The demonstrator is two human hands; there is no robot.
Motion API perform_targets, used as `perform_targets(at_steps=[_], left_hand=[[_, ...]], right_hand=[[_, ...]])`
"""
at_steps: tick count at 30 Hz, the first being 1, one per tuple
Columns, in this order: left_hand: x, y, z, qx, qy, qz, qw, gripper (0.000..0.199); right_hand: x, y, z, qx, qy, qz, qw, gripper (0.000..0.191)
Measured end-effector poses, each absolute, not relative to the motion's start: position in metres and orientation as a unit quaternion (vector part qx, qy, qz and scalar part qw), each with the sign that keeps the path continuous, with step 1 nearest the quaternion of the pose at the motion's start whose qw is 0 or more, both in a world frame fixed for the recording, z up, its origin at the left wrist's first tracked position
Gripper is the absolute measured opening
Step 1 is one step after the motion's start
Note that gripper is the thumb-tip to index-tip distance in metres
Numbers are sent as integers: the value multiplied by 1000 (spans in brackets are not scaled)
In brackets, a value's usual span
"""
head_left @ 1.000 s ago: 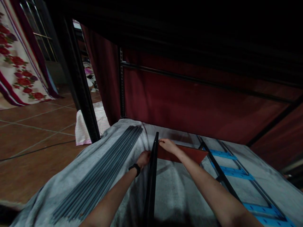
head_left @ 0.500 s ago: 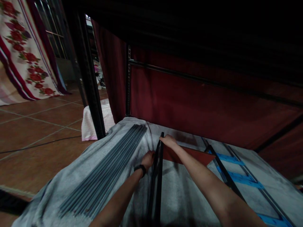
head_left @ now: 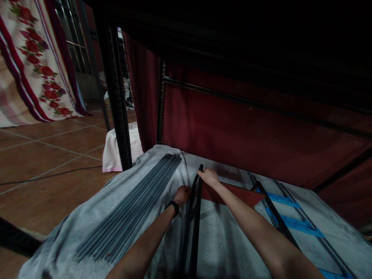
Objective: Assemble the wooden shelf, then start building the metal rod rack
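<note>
A long black metal frame [head_left: 195, 228] of narrow bars stands on the grey blanket [head_left: 226, 236], running away from me. My right hand [head_left: 209, 176] is closed round its far top end. On the frame's left side, my left hand [head_left: 182, 195], with a black band on the wrist, has its fingers curled in against the bar; what they pinch is hidden. A reddish-brown board [head_left: 245, 193] meets the frame on the right, partly behind my right forearm. Its other end reaches a second black bar [head_left: 277, 215].
A row of thin grey rods [head_left: 130, 207] lies left of my left arm. Blue ladder-like pieces [head_left: 302, 224] lie at the right. Dark shelving overhangs the top, with a black post [head_left: 120, 112] at left and a maroon cloth [head_left: 232, 124] behind.
The whole view has shifted slightly right and down. Both hands keep nearly the same places at the black frame.
</note>
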State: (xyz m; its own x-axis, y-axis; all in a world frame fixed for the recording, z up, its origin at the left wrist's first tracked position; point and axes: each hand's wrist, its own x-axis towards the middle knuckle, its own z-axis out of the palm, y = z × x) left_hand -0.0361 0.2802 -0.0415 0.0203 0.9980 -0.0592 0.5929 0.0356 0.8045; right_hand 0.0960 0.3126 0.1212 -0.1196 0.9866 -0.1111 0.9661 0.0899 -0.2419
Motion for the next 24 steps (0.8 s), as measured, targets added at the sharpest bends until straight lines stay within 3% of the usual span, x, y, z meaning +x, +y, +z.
perform_targets(at_steps=[24], left_hand=[[-34,272,-38,714,598,241,274,25]], right_hand=[[104,315,113,-654,-743,140,29,50]])
